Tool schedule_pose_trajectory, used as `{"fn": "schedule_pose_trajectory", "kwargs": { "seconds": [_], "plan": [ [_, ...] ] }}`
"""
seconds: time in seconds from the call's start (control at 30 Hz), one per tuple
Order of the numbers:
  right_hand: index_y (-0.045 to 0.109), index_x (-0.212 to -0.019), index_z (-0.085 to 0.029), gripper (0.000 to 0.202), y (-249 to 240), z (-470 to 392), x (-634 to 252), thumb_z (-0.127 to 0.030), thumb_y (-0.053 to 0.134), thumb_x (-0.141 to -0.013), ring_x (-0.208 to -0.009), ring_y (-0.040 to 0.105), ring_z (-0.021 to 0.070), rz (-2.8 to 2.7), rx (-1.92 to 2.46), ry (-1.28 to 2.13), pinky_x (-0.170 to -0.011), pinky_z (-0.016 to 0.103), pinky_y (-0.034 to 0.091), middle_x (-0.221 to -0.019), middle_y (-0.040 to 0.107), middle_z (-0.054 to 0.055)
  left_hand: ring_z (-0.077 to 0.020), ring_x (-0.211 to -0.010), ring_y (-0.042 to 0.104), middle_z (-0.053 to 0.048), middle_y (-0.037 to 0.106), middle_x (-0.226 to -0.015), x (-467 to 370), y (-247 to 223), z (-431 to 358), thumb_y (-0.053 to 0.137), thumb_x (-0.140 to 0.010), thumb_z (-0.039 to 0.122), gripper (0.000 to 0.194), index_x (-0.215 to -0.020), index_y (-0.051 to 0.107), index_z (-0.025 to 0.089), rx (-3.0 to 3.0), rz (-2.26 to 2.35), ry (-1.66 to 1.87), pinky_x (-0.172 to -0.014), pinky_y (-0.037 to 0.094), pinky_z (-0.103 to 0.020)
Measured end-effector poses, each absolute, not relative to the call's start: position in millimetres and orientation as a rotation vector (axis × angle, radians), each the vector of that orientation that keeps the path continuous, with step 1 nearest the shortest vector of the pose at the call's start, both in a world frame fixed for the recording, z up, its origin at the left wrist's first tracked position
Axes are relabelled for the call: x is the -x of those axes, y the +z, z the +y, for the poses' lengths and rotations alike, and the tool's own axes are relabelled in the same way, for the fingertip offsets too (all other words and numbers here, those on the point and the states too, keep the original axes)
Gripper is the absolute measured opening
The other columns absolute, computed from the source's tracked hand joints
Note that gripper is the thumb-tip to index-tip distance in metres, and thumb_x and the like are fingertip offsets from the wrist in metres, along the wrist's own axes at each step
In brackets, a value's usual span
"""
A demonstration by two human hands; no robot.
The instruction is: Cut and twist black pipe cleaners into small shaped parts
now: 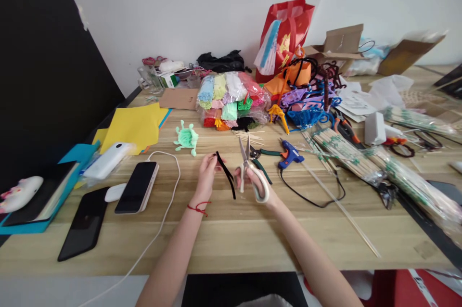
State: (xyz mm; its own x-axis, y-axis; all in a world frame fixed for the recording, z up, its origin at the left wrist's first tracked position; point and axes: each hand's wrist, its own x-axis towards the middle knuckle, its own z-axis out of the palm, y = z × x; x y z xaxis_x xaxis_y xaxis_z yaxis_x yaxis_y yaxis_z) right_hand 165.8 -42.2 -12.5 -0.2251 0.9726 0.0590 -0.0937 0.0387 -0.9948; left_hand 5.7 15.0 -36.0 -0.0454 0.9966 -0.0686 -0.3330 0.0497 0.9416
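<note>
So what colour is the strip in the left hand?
Black; the strip shows best in the head view.

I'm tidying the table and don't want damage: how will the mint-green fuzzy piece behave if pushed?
The mint-green fuzzy piece would probably feel light, being small and fluffy-looking. It seems unlikely to roll, since knobbed prongs stick out around it. Those thin prongs may bend if pressed.
</note>
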Motion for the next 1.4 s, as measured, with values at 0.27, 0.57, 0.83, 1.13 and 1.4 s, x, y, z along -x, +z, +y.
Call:
{"fn": "schedule_pose_trajectory", "kwargs": {
  "seconds": [0.27,0.57,0.83,1.13,1.4],
  "plan": [
    [0.058,-0.097,-0.016,0.033,-28.7,-29.3,-183.1,-0.04,0.058,-0.074,-0.078,0.053,0.0216,-1.401,1.519,0.588,-0.075,0.036,0.045,-0.088,0.059,0.008,-0.0163,-0.076,0.063,-0.007,0.068,-0.083,8.0,-49.4,24.7,0.069,-0.068,0.03,0.022,-0.083,0.065,0.015,-1.08,1.2,1.356,-0.064,0.046,-0.024],
    [0.058,-0.102,-0.014,0.027,-56.5,-24.1,-191.4,-0.024,0.054,-0.077,-0.097,0.051,0.0295,-1.733,1.731,0.114,-0.087,0.044,0.042,-0.1,0.056,0.015,-0.0124,-0.073,0.059,-0.004,0.067,-0.079,13.6,-44.8,26.4,0.074,-0.063,0.034,0.027,-0.079,0.066,0.013,-0.985,1.217,1.39,-0.064,0.043,-0.022],
    [0.058,-0.101,-0.014,0.023,-55.3,-25.3,-188.4,-0.026,0.05,-0.082,-0.094,0.051,0.0295,-1.744,1.756,0.115,-0.083,0.045,0.043,-0.098,0.057,0.015,-0.0081,-0.062,0.056,0.001,0.063,-0.07,5.8,-40.5,22.4,0.079,-0.058,0.034,0.032,-0.075,0.062,0.012,-0.739,1.002,1.294,-0.062,0.044,-0.022],
    [0.055,-0.115,-0.021,0.037,-27.6,-32.3,-170.3,-0.034,0.059,-0.08,-0.084,0.06,0.019,-1.61,1.087,0.912,-0.082,0.036,0.047,-0.091,0.064,0.006,-0.0081,-0.057,0.056,0.002,0.061,-0.063,-3.3,-45.5,18.1,0.079,-0.057,0.033,0.033,-0.072,0.058,0.012,-0.748,0.979,1.291,-0.063,0.045,-0.024],
    [0.059,-0.088,-0.018,0.035,-28.2,-27.6,-168.3,-0.048,0.065,-0.072,-0.066,0.06,0.0143,-1.134,1.14,1.237,-0.067,0.029,0.049,-0.074,0.064,0.003,-0.0095,-0.056,0.057,0.002,0.061,-0.061,-10.9,-40.5,11.7,0.076,-0.061,0.032,0.029,-0.07,0.056,0.013,-0.951,1.047,1.283,-0.062,0.045,-0.024]
  ]
}}
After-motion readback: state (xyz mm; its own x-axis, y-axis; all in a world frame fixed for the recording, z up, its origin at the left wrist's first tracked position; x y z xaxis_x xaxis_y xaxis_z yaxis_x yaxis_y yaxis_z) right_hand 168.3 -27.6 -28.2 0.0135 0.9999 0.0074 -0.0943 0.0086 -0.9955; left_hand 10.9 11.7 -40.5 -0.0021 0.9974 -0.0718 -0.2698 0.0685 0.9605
